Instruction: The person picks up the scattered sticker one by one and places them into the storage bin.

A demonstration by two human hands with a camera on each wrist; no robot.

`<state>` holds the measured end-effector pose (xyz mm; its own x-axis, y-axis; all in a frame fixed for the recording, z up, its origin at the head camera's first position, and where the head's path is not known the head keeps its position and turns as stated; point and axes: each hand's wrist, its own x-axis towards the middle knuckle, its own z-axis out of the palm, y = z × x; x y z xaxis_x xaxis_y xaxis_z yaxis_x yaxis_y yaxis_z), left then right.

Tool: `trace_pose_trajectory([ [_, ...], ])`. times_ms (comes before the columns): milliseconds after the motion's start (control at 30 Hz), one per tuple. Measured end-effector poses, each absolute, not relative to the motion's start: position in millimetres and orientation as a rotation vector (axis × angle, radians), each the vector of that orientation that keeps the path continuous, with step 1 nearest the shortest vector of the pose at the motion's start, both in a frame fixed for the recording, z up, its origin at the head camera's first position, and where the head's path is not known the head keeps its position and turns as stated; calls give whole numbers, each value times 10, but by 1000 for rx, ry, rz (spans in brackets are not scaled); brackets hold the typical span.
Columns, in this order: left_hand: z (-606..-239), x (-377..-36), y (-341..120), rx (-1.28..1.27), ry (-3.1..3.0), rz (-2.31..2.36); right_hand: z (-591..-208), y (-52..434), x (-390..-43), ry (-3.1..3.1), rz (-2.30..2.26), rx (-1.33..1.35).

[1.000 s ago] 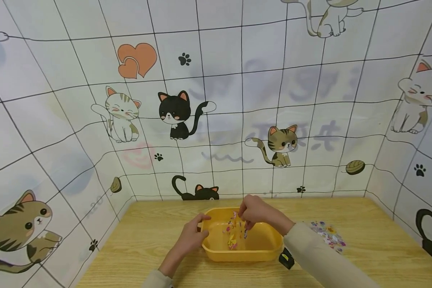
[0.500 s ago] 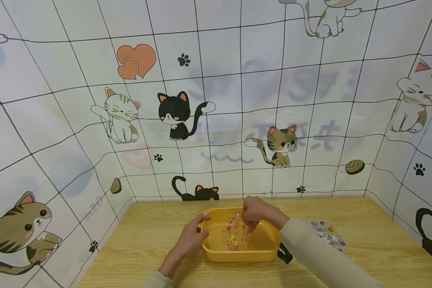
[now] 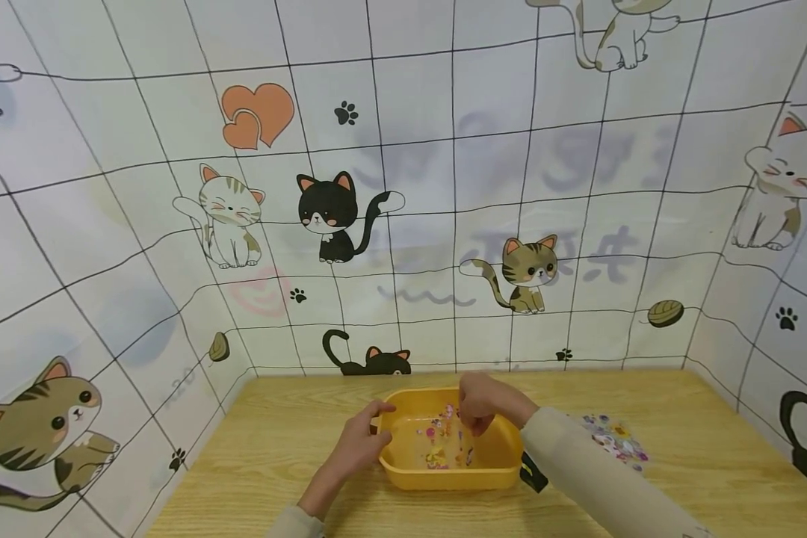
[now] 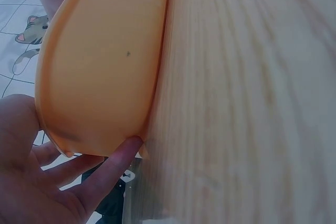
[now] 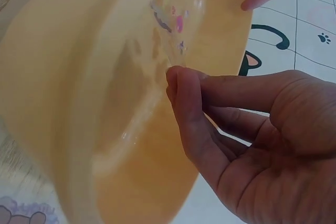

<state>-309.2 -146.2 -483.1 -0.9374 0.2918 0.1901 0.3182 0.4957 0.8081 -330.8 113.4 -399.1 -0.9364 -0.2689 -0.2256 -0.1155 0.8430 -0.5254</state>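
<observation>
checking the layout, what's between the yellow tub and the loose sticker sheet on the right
In the head view, the person's right sleeve crosses between the yellow tub and the sticker sheet, with a small black object beside the tub.

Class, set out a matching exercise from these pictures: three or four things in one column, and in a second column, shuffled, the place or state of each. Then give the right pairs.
Things:
1. yellow tub
2. left hand
3. right hand
4. sticker sheet

Places or states:
A. lies on the wooden table to the right of the tub
B. grips the tub's left rim
C. fingers pinched together above the tub's inside
D. stands on the table between the two hands

Pairs: 1-D, 2-B, 3-C, 4-A
</observation>
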Motion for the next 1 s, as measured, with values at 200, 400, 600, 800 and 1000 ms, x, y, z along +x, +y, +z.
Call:
trace_pose_trajectory([
  [200,-4829,-3085,-1468,-549,-2687,-1466,-4113,1160,-3393,2750,-663,-231],
  [400,-4842,-3074,-1459,-543,-2695,-1464,-4208,1182,-3420,2715,-621,-165],
  [600,-4839,-3078,-1460,-551,-2690,-1458,-4211,1190,-3408,2674,-608,-168],
  [800,-4834,-3079,-1458,-548,-2693,-1459,-4209,1196,-3404,2632,-638,-149],
  [1000,-4839,-3075,-1462,-549,-2690,-1454,-4209,1195,-3379,2620,-638,-145],
])
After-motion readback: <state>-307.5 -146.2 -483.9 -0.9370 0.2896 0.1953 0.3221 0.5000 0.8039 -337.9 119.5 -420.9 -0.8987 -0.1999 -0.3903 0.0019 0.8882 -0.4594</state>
